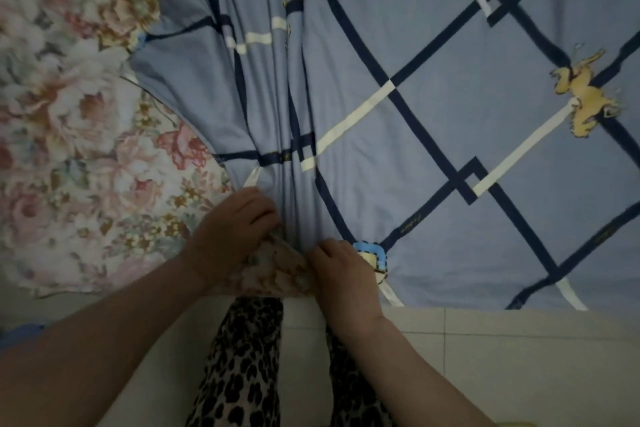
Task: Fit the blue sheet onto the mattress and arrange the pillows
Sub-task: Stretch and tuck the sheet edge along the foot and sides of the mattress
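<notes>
Nearest, leopard-print trousers over a pale tiled floor, seen from above at the bed's near edge. Next, left hand, fingers curled and pinching a gathered bunch of floral fabric at the edge; right hand just beside it, fingers bent down onto the same bunch where it meets the blue sheet, though whether it truly grips cannot be told. Blue sheet: lattice-patterned in navy and cream, lying smooth across the right and far side, drawn into long pleats that run from the hands toward the far edge. A small blue-bordered patch sits touching the right hand. Floral bedding: uncovered over the whole left side. Pillows: none in view. Risk, as judged: the sheet is bunched and off-centre, so a pull from this one point could drag the smooth right portion askew, or the fold could slip free and spring back.
</notes>
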